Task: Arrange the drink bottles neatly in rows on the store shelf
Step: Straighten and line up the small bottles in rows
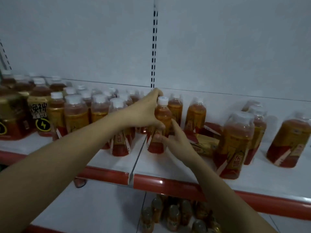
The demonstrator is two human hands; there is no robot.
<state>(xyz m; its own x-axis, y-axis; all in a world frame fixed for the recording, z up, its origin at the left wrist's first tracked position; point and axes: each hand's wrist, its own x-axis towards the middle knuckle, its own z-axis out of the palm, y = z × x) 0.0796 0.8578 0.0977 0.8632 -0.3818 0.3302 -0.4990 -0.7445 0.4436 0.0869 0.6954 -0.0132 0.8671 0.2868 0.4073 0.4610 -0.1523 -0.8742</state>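
An amber drink bottle (162,113) with a white cap and a red and gold label stands upright at the middle of the white shelf (117,162). My left hand (144,111) grips its upper body from the left, fingers curled round the back. My right hand (175,140) holds its lower part from the right, thumb across the label. Left of it stand several like bottles (75,113) in close rows. On the right, several bottles (235,143) stand scattered, and one bottle (204,146) lies on its side.
Larger bottles with black and gold labels (39,113) stand at the far left. The shelf has a red front rail (168,184) and a slotted upright (154,47) in the white back panel. More bottles (173,216) stand on the shelf below.
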